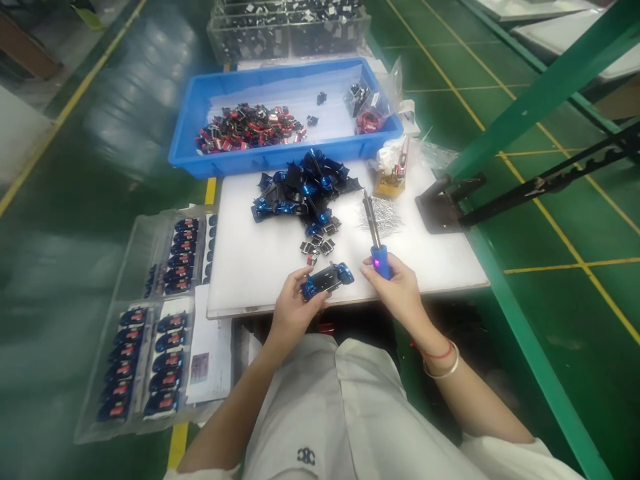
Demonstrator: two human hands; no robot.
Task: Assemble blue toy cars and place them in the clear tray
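Held in my left hand [296,303] is a blue toy car body [326,280], its dark hollow underside turned up, over the front edge of the white worktop [250,267]. My right hand [396,285] grips an electric screwdriver [380,261] with a blue handle, a lit purple spot and a metal shaft pointing up and away. The screwdriver and the car body are apart. Beyond the car body lie several small black and silver parts [318,247]. Behind them is a heap of blue and black car bodies [305,190]. Thin metal pins [385,217] lie scattered by the screwdriver's shaft.
A blue tray [240,160] at the back holds red and black parts. At the left, a clear divided tray [113,300] carries rows of blue pieces. A yellow block [390,185] and a black metal bracket [443,207] stand at the right, near a green post [530,107].
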